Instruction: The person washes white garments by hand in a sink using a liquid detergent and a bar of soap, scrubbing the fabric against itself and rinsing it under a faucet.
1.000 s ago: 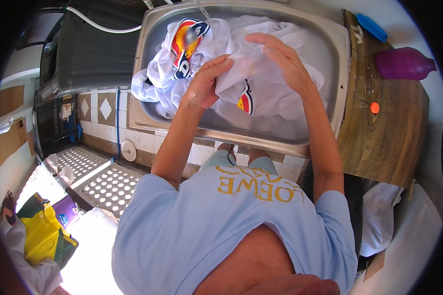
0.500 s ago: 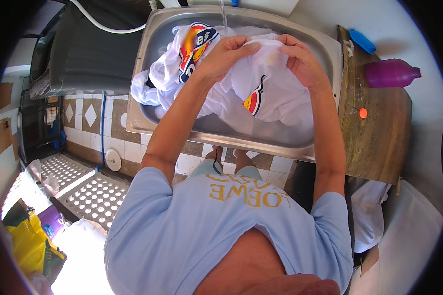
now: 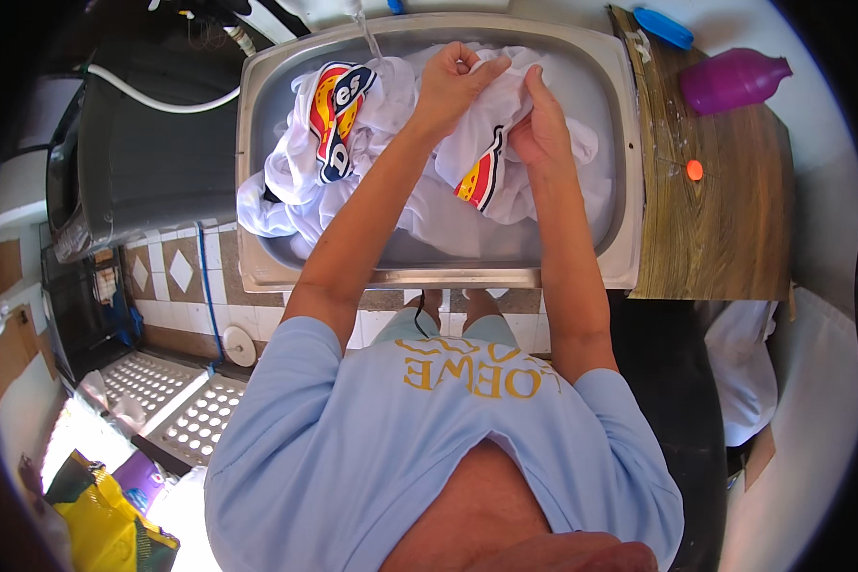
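A wet white garment (image 3: 486, 119) with red, yellow and dark printed patches lies bunched in a stainless steel sink basin (image 3: 248, 105) holding water. My left hand (image 3: 448, 91) is closed on a fold of the garment near the far side, thumb against bent fingers. Close beside it, my right hand (image 3: 543, 129) grips the same cloth, its thumb raised and its fingers partly hidden by the fabric. The printed patch (image 3: 338, 119) to the left lies on the heaped cloth. Water runs from a tap (image 3: 357, 14) at the far edge.
On the right, a wooden board (image 3: 725, 210) carries a purple bottle (image 3: 734, 81), a blue lid (image 3: 663, 29) and an orange cap (image 3: 694, 170). A dark appliance (image 3: 153, 153) with a white hose (image 3: 162, 103) stands left. A yellow bag (image 3: 105, 515) sits lower left.
The view has shifted. My hands have drawn closer together; the cloth stretched between them is now bunched, and my right hand has turned so its thumb points up.
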{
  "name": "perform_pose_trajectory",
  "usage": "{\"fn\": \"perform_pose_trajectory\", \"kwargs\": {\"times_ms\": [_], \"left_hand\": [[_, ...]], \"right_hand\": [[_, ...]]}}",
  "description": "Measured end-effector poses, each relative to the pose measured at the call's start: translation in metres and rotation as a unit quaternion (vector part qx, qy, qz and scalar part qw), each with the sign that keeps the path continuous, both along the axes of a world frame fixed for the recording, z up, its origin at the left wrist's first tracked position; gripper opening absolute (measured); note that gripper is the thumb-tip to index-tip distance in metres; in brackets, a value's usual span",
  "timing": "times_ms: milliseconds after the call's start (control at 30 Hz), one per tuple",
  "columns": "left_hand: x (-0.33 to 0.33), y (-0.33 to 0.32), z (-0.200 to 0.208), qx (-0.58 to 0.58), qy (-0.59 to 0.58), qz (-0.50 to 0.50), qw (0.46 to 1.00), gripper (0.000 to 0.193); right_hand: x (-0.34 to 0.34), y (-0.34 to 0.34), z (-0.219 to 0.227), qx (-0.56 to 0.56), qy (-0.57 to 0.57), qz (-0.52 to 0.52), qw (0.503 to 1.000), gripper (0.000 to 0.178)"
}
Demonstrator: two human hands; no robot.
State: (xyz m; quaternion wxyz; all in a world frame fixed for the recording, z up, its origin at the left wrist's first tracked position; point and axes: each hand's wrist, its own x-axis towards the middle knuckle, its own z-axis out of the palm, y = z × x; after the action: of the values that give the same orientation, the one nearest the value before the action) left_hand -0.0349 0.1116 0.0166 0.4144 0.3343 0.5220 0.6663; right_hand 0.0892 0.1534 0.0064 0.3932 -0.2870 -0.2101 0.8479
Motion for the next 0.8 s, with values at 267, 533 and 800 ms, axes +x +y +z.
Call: {"fn": "perform_pose_trajectory", "kwargs": {"times_ms": [267, 533, 800], "left_hand": [[0.03, 0.021, -0.002, 0.069, 0.476, 0.059, 0.875, 0.021], [0.007, 0.042, -0.028, 0.03, 0.609, 0.012, 0.793, 0.004], [0.015, 0.035, -0.025, 0.124, 0.525, 0.033, 0.841, 0.006]], "right_hand": [[0.01, 0.001, -0.057, -0.017, 0.3, 0.077, 0.951, 0.049], [-0.019, -0.002, -0.036, -0.077, 0.028, -0.041, 0.996, 0.04], [-0.016, -0.013, -0.004, -0.154, -0.003, -0.047, 0.987, 0.037]]}}
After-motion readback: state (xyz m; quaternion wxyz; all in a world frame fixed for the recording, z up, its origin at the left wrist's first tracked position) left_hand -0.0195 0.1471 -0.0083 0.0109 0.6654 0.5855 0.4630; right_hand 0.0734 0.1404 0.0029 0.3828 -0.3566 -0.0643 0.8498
